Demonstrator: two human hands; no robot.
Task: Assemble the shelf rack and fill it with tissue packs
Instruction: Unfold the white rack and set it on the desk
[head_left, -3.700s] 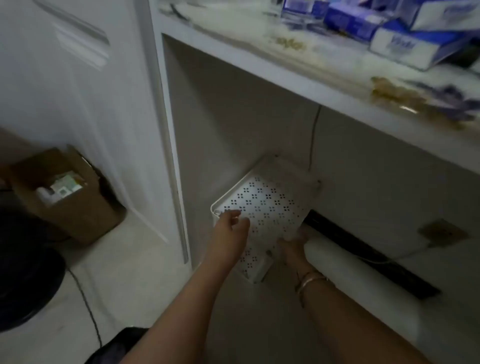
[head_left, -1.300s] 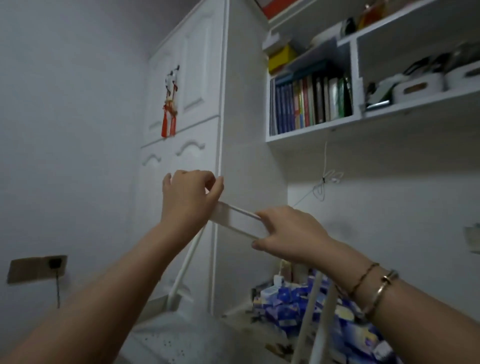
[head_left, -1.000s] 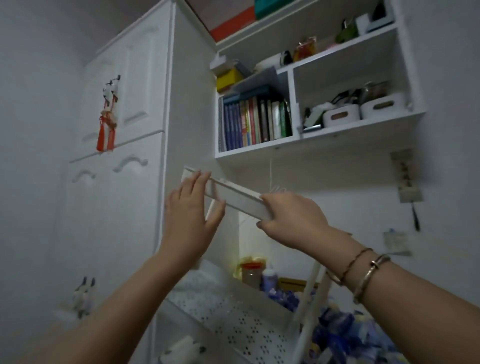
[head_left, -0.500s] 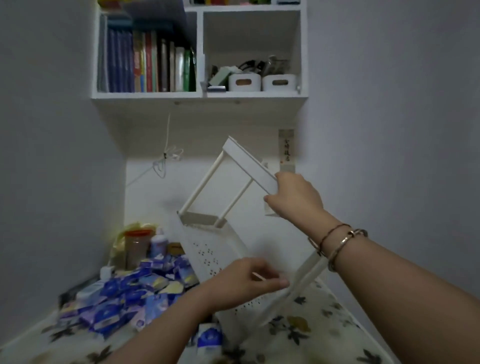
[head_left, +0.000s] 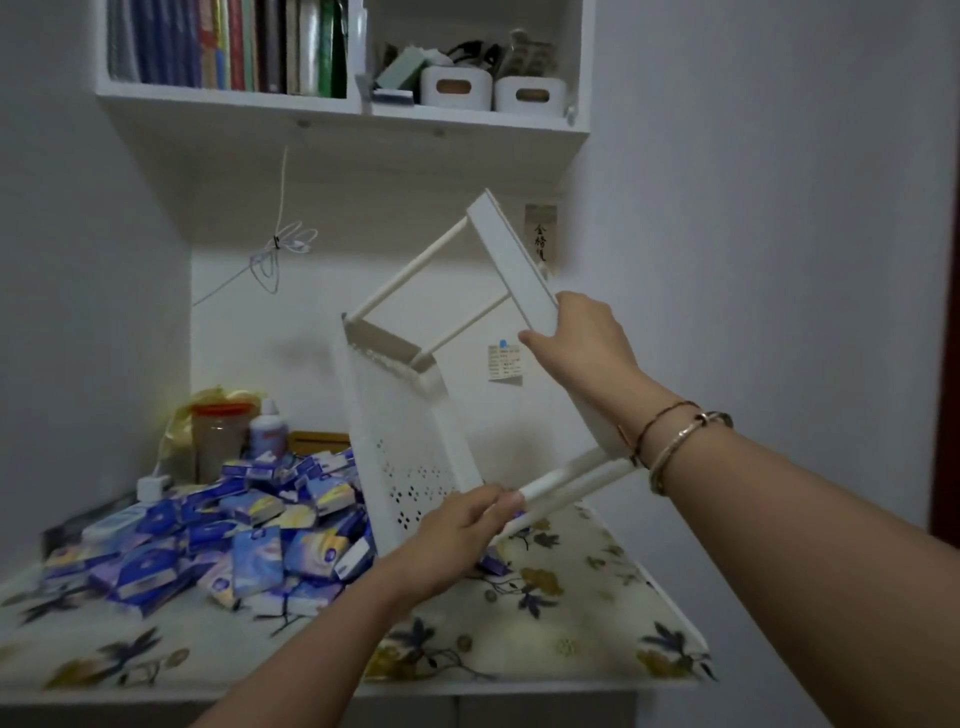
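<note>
I hold a white plastic shelf rack (head_left: 415, 441) tilted in the air above the desk. It has two perforated trays joined by thin white posts. My right hand (head_left: 576, 348) grips the edge of the upper tray (head_left: 511, 265). My left hand (head_left: 457, 535) is closed around the lower end, where a post meets the lower tray. A heap of blue and purple tissue packs (head_left: 218, 535) lies on the desk at the left, below the rack.
The desk (head_left: 571, 613) has a floral cover and its front edge is near me. A jar (head_left: 218, 436) and a small bottle (head_left: 267, 431) stand at the back left. A wall shelf (head_left: 343, 109) with books and white bins hangs above.
The view has swung from under the desk up past the cupboard to the desk top. The rack came up with both hands and now hangs tilted over the desk, slightly higher than before.
</note>
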